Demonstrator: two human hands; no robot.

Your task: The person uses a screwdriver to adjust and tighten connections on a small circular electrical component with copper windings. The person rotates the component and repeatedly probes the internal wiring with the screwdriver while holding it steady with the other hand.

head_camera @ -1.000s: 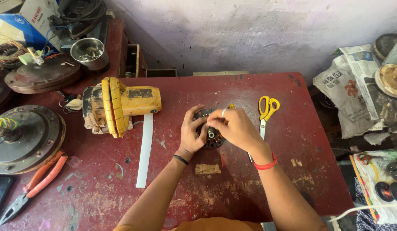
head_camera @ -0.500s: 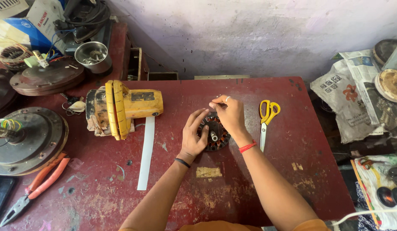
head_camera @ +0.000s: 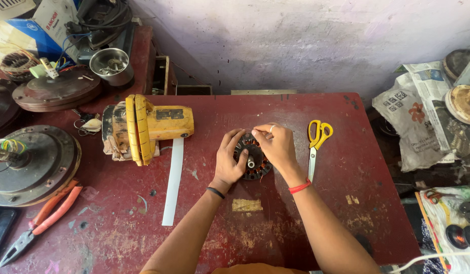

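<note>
Since the earlier frame, the right hand point(head_camera: 276, 146) is shifting so that its fingertips are now pinching at the far rim of the round slotted motor core point(head_camera: 252, 158), while the left hand point(head_camera: 229, 160) is remaining on the core's left side. The core is lying flat on the red tabletop point(head_camera: 296, 228), near its middle, directly between the two hands. The left hand is lying with fingers spread, touching the core's left edge. The right hand is arching over the core's right half, with thumb and forefinger pressed together at the rim; what they are pinching is too small to tell. Yellow-handled scissors point(head_camera: 316, 144) are lying just right of the right hand. A yellow power tool point(head_camera: 149, 127) and a white strip point(head_camera: 172, 180) are lying to the left.
</note>
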